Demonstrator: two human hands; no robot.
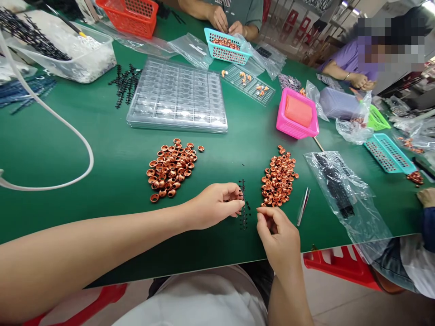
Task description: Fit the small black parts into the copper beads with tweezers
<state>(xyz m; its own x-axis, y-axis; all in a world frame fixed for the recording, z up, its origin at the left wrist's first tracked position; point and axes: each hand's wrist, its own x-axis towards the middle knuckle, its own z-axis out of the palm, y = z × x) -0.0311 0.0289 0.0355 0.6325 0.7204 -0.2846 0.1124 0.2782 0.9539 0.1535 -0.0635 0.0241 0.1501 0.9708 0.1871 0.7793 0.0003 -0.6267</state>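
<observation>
My left hand [217, 206] is closed, thumb and fingertips pinching a thin black pronged plastic strip [244, 221] that points away from me above the green table. Several tiny black pieces [248, 206] lie just right of the strip. My right hand [280, 233] is closed too, its thumb and index finger curled together; whatever may be between them is too small to make out. It rests at the near end of a pile of small copper-coloured rings [279, 179]. A second pile of larger copper-coloured cup-like rings [171, 167] lies beyond my left forearm.
Silver tweezers [303, 207] and a clear bag of black strips [335, 185] lie on the right. Further back are a clear compartment box [178, 97], a pink basket [283, 118], loose black strips [125, 86] and a white cable [79, 136]. Other people sit around the table.
</observation>
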